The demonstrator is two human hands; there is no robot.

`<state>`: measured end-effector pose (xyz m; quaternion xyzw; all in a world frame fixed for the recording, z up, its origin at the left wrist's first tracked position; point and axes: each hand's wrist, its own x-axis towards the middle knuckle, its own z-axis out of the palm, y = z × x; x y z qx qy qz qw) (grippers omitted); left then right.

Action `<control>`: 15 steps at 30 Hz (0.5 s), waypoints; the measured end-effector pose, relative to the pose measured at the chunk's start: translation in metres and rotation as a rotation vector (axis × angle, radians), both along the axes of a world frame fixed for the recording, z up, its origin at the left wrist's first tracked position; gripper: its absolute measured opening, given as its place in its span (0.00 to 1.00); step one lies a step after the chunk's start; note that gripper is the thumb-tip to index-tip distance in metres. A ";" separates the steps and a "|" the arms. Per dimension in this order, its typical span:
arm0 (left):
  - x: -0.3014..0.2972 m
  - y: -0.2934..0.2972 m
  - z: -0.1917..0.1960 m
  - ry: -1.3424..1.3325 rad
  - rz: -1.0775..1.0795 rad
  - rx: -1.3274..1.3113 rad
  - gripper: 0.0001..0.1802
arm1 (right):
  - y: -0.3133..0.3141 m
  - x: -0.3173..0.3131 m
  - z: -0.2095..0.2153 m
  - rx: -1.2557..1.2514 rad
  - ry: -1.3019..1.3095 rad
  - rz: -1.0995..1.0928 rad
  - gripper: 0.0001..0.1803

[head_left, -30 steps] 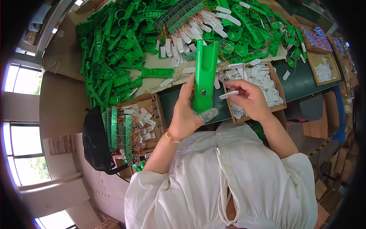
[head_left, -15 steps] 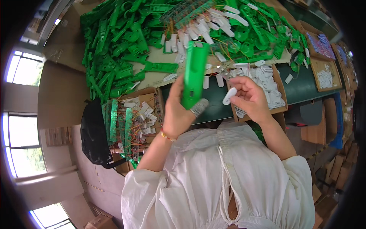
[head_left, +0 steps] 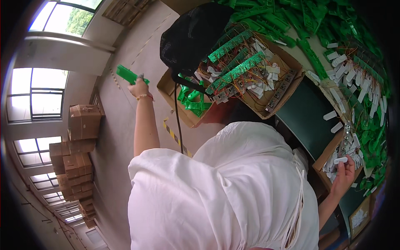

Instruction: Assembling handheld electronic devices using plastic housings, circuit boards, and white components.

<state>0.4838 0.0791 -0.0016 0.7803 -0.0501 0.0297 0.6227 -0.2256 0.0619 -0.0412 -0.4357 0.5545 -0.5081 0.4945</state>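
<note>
Housing of green plastic is gripped in the left hand, which is stretched out to the person's left, well apart from the worktop, with pale floor showing around it. The right hand pinches a small white piece between thumb and fingers, seen against a box of similar white pieces. Between the hands, a cardboard box holds green circuit boards, wires and white parts, with a black mesh bag beside it. Near that bag, an open carton contains green plastic parts
</note>
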 end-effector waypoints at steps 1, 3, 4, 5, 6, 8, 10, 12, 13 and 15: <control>0.003 0.006 -0.026 0.140 0.028 0.123 0.28 | -0.002 0.000 -0.001 0.000 0.007 -0.005 0.17; -0.005 0.009 -0.061 0.346 -0.104 0.151 0.33 | 0.002 -0.002 0.002 0.006 0.039 0.000 0.17; 0.018 0.014 -0.084 0.289 -0.022 0.499 0.42 | -0.001 -0.001 0.008 0.007 0.065 0.012 0.18; 0.047 0.030 -0.103 0.148 0.020 0.613 0.52 | -0.003 0.008 0.016 0.018 0.072 0.041 0.18; 0.040 0.026 -0.106 0.040 0.101 0.568 0.52 | -0.005 0.017 0.020 0.033 0.098 0.035 0.18; 0.018 0.001 -0.067 -0.233 0.007 0.323 0.48 | -0.005 0.025 0.026 0.021 0.109 0.025 0.18; -0.009 -0.037 -0.005 -0.671 -0.040 0.235 0.38 | -0.003 0.029 0.031 0.045 0.085 0.017 0.18; -0.099 -0.089 0.073 -0.830 -0.294 0.030 0.31 | 0.003 0.032 0.032 0.030 0.067 -0.012 0.17; -0.141 -0.111 0.099 -0.858 -0.440 -0.107 0.28 | 0.006 0.032 0.029 0.031 0.031 -0.028 0.17; -0.210 -0.157 0.118 -0.442 -1.188 -0.265 0.26 | 0.010 0.028 0.020 0.028 -0.018 -0.065 0.17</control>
